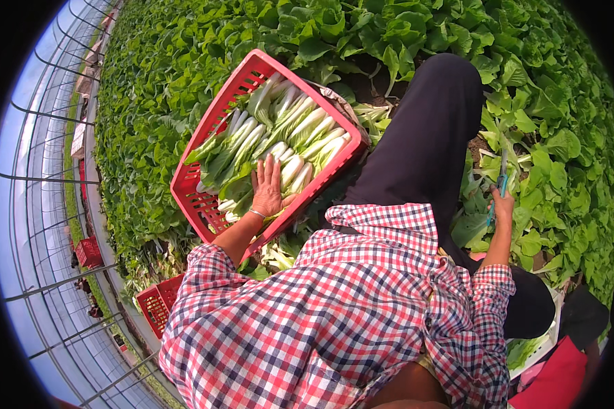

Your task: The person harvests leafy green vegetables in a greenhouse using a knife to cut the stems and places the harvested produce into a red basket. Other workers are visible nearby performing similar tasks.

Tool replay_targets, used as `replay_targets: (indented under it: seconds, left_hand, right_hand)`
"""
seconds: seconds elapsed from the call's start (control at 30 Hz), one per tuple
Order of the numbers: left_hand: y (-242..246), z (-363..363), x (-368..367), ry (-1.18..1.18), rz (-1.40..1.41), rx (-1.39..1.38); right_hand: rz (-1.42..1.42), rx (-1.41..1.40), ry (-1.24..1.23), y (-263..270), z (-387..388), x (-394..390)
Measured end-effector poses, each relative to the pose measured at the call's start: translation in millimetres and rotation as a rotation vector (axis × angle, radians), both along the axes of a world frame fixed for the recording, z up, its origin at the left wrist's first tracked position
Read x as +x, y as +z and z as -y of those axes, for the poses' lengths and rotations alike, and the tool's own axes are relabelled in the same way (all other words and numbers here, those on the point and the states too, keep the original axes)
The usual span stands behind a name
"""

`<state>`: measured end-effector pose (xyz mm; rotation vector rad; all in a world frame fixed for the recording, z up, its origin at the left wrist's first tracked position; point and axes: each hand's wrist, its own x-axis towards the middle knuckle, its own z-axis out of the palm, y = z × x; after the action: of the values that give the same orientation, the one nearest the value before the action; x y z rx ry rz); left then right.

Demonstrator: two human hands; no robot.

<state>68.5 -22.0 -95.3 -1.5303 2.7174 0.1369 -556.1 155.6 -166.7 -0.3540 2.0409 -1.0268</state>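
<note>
My left hand (269,190), with a bracelet at the wrist, lies flat on leafy greens (291,133) with white stalks. The fingers are extended and grip nothing. These greens lie in rows inside a red plastic crate (194,153), most with their stalk ends toward its right side. On the other side of my raised knee, my right hand (501,204) is closed around a teal-handled cutting tool (502,180). Its thin blade points up among the growing plants; the leaves partly hide the tip, and whether it is a knife or scissors is unclear.
Dense leafy plants (153,102) surround me. Cut leaves lie beside the crate. Another red crate (158,304) stands behind my left elbow. At lower right are a white crate (537,353) with greens and a person in red (552,378). Greenhouse framing (46,179) runs along the left.
</note>
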Motion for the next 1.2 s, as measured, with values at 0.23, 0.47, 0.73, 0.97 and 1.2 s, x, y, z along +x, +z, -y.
replay_targets:
  seconds: [0.23, 0.47, 0.73, 0.97, 1.2]
  left_hand:
    - [-68, 25, 19, 0.055, -0.001, -0.108]
    - [-72, 72, 42, -0.088, 0.114, -0.290]
    - [134, 132, -21, 0.111, 0.199, 0.455]
    - [192, 218, -206, -0.129, -0.401, -0.027]
    - [67, 250, -394, -0.670, -0.083, 0.260]
  right_hand:
    - [-0.031, 0.071, -0.124, 24, 9, 30]
    - [0.020, -0.061, -0.102, 5, 66, 37]
    - [0.273, -0.249, -0.227, -8, 98, 52]
    - [0.200, -0.175, -0.171, -10, 88, 55]
    - [-0.415, -0.389, -0.009, -2, 93, 54]
